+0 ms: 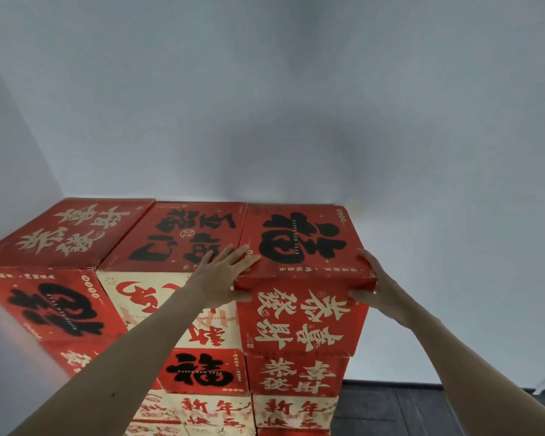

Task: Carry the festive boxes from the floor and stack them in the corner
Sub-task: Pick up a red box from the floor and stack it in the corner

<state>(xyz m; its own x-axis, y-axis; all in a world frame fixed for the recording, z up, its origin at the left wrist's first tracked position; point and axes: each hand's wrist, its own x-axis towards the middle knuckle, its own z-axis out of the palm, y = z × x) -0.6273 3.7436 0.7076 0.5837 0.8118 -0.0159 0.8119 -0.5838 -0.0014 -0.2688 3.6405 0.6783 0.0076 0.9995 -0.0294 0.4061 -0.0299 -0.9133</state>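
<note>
I see the festive box (302, 243) at the right end of the top row of the stack, its red lid printed with a big black character and "HAPPY NEW YEAR", and its front face carrying cream characters. My left hand (221, 272) grasps its near left corner: the fingers lie spread over the lid edge, partly reaching onto the middle box (183, 234) beside it, and the thumb presses the front face below the edge. My right hand (375, 287) grasps the near right corner, thumb on the front face and fingers wrapped round the right side, out of my sight. The festive box touches the middle box, and a third red box (70, 231) closes the row on the left, in the corner of the white wall (296, 105). Lower boxes (296, 376) in red and cream sit beneath. A dark floor (390, 410) shows at lower right.
</note>
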